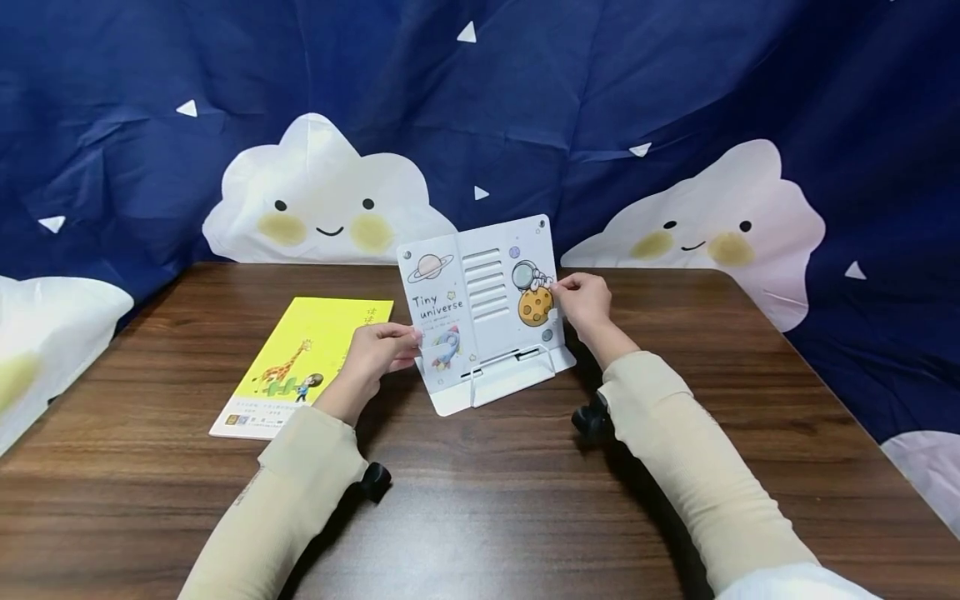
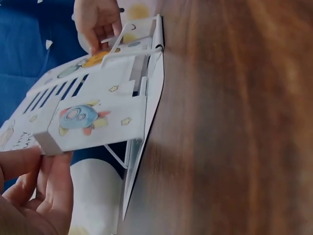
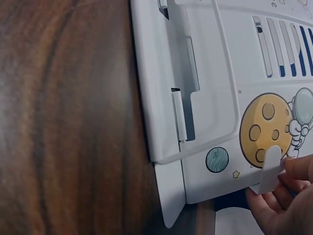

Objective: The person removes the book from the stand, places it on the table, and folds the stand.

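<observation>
A white book stand (image 1: 483,312) with space drawings and "Tiny universe" printed on it stands tilted back on the table. At its left edge, my left hand (image 1: 382,354) pinches the panel between thumb and fingers, below the rocket drawing (image 2: 80,119) in the left wrist view. My right hand (image 1: 585,304) pinches the opposite edge beside the orange moon (image 3: 266,129), at a small white tab (image 3: 270,171). Along the stand's bottom runs a ledge (image 1: 513,379) with a white wire page holder (image 2: 129,54). The stand's back is mostly hidden.
A yellow book (image 1: 300,358) with a giraffe on its cover lies flat left of the stand, partly behind my left forearm. The dark wooden table (image 1: 480,517) meets a blue cloth (image 1: 525,100) with cloud faces at the back.
</observation>
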### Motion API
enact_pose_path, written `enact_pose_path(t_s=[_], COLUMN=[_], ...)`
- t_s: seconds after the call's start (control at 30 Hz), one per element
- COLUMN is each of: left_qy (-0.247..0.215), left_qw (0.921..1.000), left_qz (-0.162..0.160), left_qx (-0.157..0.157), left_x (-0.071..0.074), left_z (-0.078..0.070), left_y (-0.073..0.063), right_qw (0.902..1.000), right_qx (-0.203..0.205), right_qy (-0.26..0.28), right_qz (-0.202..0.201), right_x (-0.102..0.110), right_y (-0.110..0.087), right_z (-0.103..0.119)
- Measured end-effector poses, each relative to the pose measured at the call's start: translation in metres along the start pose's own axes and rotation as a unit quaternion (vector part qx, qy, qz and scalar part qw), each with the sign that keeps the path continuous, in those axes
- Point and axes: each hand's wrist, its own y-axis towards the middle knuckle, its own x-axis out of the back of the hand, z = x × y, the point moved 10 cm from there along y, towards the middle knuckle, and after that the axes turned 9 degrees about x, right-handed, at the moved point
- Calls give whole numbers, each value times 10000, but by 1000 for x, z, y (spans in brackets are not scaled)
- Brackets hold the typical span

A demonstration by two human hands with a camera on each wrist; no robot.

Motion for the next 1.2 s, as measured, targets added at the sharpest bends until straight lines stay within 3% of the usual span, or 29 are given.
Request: enact_pose_path(t_s=[0.33,0.47,0.6,0.7,0.77,0.83,0.93,1.03,1.2], left_qy=[131,185,243,169,195,283,604,874,1286], left_qw=[9988,9977,9957,9932,9926,9919,9895,9834,9761], left_qz=[481,659,851,962,1007,1035,1029,1059,1033], left_qx=[9,37,-264,-634,-653,-678,-812,-1187,-1412], left_x=[-8,-9,-12,-16,-19,-23,-31,-38,-46], left_z=[5,17,21,25,28,24,4,-15,-21], left_y=[-10,0,5,10,9,-1,-28,-51,-62], right_qw=[9998,9999,9998,9991,9986,9987,9989,9981,9965], right_qx=[11,-6,-24,-82,-97,-107,3,79,206], right_qy=[-39,35,209,351,425,327,99,-57,-248], right_qz=[201,114,42,235,297,388,450,615,770], right_x=[-10,-17,-31,-36,-38,-35,-32,-28,-30], right_y=[2,10,30,33,34,28,22,12,9], right_z=[13,6,-17,-20,-19,-8,6,22,29])
